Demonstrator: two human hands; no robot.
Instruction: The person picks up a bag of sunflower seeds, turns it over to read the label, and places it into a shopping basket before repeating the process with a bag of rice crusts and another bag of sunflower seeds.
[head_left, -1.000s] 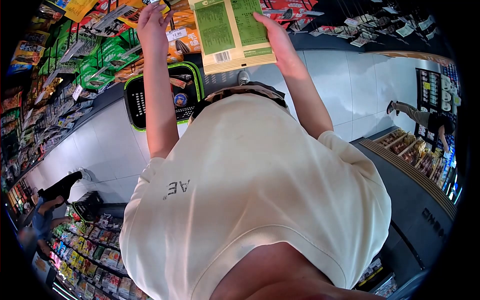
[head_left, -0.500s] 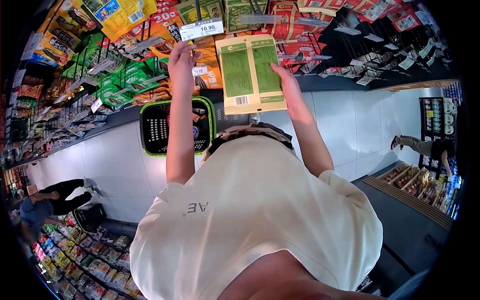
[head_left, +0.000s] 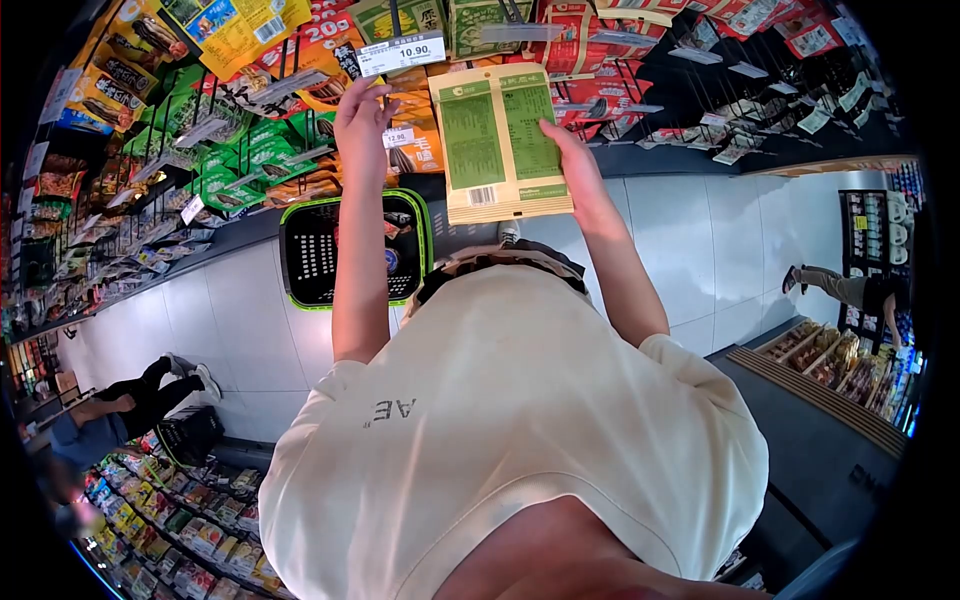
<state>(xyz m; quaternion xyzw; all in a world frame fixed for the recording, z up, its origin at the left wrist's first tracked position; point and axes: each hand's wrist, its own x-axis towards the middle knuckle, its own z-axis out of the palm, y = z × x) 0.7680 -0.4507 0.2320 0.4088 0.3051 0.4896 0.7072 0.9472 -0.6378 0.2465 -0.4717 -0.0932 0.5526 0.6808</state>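
Observation:
In the head view, my right hand [head_left: 575, 165] grips the right edge of a cream and green snack bag [head_left: 503, 140]. The bag's printed back, with a barcode near its lower edge, faces up toward me. My left hand [head_left: 362, 118] is raised to the left of the bag, fingers loosely bent and apart, with nothing seen in it. Just above those fingers hangs a price tag [head_left: 402, 54] reading 10.90. Orange snack bags [head_left: 420, 125] hang behind, between the left hand and the green bag.
A black shopping basket [head_left: 310, 250] with a green rim stands on the floor below my left forearm, holding a few items. Racks of hanging snack packets [head_left: 235, 165] run along the front. One person [head_left: 120, 400] is at lower left, another [head_left: 855, 290] at far right.
The snack bag in my right hand has shifted slightly upward. My left hand stays nearly where it was. The person at lower left has moved a little.

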